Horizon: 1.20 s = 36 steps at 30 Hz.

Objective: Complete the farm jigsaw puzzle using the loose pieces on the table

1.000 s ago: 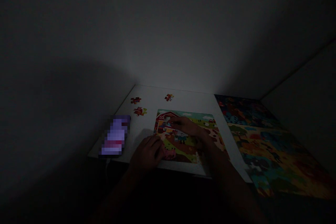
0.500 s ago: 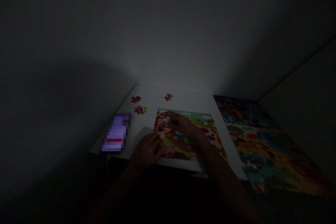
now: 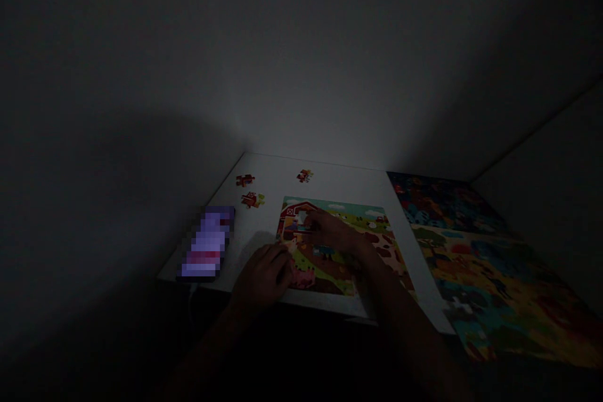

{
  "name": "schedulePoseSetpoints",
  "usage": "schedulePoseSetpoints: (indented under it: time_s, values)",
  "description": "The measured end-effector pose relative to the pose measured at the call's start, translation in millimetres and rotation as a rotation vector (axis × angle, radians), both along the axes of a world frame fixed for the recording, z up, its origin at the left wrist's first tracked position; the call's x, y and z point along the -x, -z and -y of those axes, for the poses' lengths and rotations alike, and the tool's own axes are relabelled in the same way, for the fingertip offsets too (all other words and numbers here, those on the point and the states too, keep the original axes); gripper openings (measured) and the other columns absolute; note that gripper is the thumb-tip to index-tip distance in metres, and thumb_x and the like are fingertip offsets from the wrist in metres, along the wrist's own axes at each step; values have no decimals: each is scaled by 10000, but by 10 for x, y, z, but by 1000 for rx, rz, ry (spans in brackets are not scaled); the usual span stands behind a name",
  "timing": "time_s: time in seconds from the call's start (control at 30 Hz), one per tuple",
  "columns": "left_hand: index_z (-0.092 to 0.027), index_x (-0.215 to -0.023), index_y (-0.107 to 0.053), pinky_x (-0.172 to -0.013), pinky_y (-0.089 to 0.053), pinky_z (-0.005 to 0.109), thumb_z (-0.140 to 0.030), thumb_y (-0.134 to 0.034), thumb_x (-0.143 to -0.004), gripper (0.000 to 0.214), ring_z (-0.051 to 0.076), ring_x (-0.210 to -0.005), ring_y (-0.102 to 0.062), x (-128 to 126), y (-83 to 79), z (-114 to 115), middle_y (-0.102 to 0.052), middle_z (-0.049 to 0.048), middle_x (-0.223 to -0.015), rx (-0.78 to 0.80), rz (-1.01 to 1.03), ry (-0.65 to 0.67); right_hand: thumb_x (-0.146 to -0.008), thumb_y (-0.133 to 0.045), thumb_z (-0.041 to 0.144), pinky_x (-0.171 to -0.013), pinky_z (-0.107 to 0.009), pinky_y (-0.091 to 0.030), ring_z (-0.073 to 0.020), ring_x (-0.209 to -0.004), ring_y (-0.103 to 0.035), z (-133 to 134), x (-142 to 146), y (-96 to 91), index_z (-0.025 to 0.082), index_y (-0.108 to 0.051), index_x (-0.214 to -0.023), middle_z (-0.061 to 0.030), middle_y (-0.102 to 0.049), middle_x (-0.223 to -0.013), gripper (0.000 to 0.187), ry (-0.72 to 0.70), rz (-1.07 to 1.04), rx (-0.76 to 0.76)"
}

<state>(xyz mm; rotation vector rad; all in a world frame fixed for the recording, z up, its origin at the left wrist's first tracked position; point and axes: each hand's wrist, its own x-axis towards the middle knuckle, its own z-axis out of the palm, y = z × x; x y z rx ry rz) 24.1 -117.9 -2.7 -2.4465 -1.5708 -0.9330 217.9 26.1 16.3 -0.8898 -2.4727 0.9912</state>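
Dimly lit farm jigsaw puzzle [image 3: 343, 210], red barn [image 3: 294, 215]

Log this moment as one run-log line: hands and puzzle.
left hand: at puzzle edge | right hand: over puzzle by barn | loose pieces: on table

You've got a dim rm, grey wall [image 3: 301, 75] behind a white table [image 3: 348, 185], 2nd wall [image 3: 546, 157] on yr right, pale glow [image 3: 311, 132] just above the table's far edge.
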Motion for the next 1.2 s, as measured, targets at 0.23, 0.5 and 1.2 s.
schedulePoseSetpoints:
  time_s: [0.23, 0.5, 1.2]
  values:
    - [-200, -933, -656, -833, -573, 393, -121, -515, -859, 178, 222, -909, -646, 4, 7, 3, -702, 69, -1002, 21, 9, -4, -818, -700, 276, -701, -282, -436, -154, -783, -544, -1, 20, 48, 187, -630, -992, -33, -625, -931, 207, 37, -36, 100]
    - [-173, -934, -648, -823, -567, 399, -125, -498, -867, 171, 229, -910, -638, 5, 19, 2, -698, 85, -1004, 2, 5, 9, -808, -691, 210, -789, -322, -451, -188, -887, -563, 25, 34, 41, 196, -651, -1043, -65, -640, -1015, 239, 34, -18, 10]
    - [-135, -939, -636, -830, -550, 378, -137, -459, -929, 178, 219, -910, -612, -20, -58, 0, -674, 95, -984, -21, 23, 30, -766, -600, 164, -596, -254, -409, -116, -683, -492, 74, 84, -22, 204, -579, -1010, -14, -569, -926, 248, 66, -203, 391]
